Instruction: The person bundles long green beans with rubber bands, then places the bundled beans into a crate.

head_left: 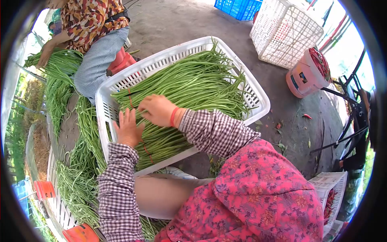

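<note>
A white slatted plastic crate is filled with long green beans, laid side by side. Thin red ties cross the beans near their left ends. My left hand is open, fingers spread, over the bean ends by the crate's left wall. Just to its right, my right hand lies palm down on top of the beans. Its fingers are bent but slightly apart, with no bundle visibly gripped. A red band circles my right wrist.
Another person sits at upper left, one hand on a pile of beans. More loose beans lie left of the crate. A white crate, a blue crate and a bucket of red peppers stand at the back right.
</note>
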Demonstrator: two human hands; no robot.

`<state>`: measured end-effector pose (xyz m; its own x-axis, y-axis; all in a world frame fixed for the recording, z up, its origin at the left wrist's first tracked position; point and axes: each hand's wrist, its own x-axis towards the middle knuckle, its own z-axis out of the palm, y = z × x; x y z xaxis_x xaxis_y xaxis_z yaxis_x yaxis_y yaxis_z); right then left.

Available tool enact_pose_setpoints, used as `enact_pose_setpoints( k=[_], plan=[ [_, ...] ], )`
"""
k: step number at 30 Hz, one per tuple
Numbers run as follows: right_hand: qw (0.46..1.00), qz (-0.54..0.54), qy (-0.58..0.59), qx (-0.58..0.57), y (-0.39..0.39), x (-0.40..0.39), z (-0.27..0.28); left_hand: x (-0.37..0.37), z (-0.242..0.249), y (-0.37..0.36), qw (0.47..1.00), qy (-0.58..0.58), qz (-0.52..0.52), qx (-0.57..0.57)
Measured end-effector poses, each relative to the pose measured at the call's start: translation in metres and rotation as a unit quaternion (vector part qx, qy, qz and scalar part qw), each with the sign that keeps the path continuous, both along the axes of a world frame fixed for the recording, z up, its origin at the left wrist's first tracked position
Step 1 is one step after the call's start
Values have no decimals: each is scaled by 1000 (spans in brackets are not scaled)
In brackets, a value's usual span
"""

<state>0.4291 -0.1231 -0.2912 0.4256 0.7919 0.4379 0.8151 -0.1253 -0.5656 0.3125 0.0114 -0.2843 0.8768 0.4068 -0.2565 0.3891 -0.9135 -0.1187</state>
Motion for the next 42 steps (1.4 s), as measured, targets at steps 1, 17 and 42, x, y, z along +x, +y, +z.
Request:
enact_pose_setpoints(
  k=[1,17,42],
  plan=[
    [999,-33,1,15,-14,16,4,-2,-2,-12,998,29,-1,-47],
    [854,-428,295,39,-235,167,-64,-8,13,-38,993,112,-32,7],
    [944,-91,-78,-306,-186,33,11,0,3,-73,984,115,-79,-107]
  ],
)
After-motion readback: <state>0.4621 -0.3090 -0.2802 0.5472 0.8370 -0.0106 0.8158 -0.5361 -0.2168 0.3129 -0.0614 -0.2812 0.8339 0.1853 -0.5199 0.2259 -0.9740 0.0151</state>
